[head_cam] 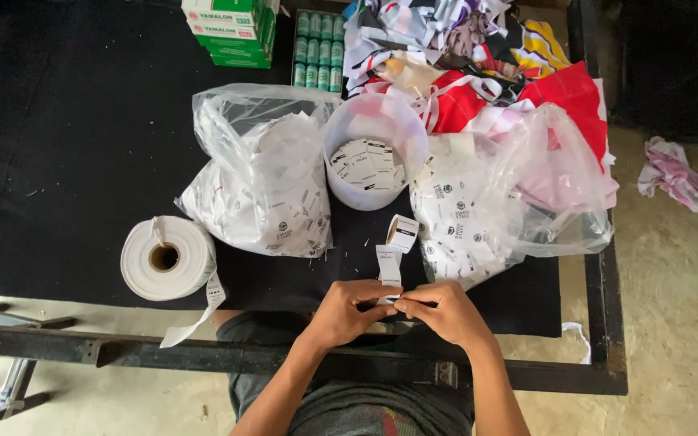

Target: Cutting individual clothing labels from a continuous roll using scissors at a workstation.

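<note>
Left hand [347, 311] and right hand [443, 311] meeting at six o'clock on the black table [66, 161], fingertips of both pinched shut on the near end of a white label strip [390, 260]. Strip running up toward twelve o'clock, curling over near the white plastic tub [375, 133] of cut labels. At nine o'clock, a white label roll [166, 257] lying on its side. At eleven and one o'clock, two clear bags of labels [262, 186]. Beyond, at one o'clock, a heap of coloured fabric [478, 56].
</note>
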